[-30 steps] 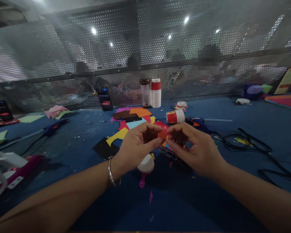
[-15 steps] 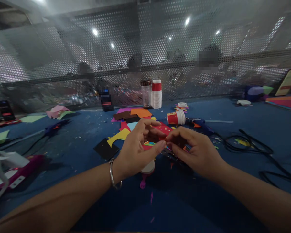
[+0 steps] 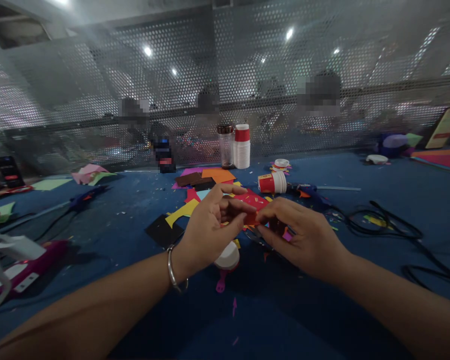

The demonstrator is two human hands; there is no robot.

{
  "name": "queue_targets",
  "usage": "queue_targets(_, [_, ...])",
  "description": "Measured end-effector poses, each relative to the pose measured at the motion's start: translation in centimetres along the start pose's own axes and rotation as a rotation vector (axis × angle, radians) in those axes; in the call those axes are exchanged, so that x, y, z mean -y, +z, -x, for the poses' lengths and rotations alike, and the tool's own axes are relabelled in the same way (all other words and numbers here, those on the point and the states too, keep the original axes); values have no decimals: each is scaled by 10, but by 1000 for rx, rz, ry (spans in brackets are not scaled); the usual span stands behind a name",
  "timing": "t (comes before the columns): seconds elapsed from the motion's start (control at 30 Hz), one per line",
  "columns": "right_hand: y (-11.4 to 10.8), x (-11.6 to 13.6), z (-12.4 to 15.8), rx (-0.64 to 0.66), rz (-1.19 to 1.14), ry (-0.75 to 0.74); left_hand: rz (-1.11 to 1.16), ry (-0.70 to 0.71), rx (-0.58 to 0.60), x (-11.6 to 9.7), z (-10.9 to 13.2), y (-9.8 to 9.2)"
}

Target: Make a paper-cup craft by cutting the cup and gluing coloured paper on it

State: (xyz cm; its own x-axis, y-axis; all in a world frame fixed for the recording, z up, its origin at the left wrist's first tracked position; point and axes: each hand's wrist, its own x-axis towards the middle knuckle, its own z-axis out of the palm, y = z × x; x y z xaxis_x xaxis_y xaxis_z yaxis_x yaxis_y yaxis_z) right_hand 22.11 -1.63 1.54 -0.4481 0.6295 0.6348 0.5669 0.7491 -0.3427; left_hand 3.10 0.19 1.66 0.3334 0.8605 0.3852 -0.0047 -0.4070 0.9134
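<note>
In front of me, my left hand (image 3: 210, 225) and my right hand (image 3: 307, 232) come together at the fingertips. Between them is a small red piece of paper (image 3: 251, 219), pinched by the right thumb and fingers and gripped at its other side by the left thumb and fingers. A silver bangle circles my left wrist. Just below the left hand, a white cup piece (image 3: 228, 256) rests on the table with a purple paper cutout (image 3: 220, 285) sticking out toward me. Behind the fingers lies a larger red paper sheet (image 3: 253, 197); scissors are partly hidden under the right hand.
Coloured paper scraps (image 3: 189, 210) spread over the blue table. Behind them stand a clear bottle (image 3: 227, 147) and a cup stack (image 3: 242, 150). A tipped red-and-white cup (image 3: 272, 183) lies near a glue gun (image 3: 315, 195) with a black cable (image 3: 382, 230). Another glue gun (image 3: 84, 197) is left.
My left thumb has drawn back slightly from the right fingertips, so more of the red piece shows. The left hand has shifted slightly left, uncovering more of the white cup piece.
</note>
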Motion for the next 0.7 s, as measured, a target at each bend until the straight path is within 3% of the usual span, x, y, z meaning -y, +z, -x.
queue_targets(0.2, [-1, 0, 1, -15, -48, 48, -61, 106, -45, 0, 5, 2])
queue_targets(0.7, [5, 8, 0, -59, -379, 388, -112, 199, -145, -3, 18, 15])
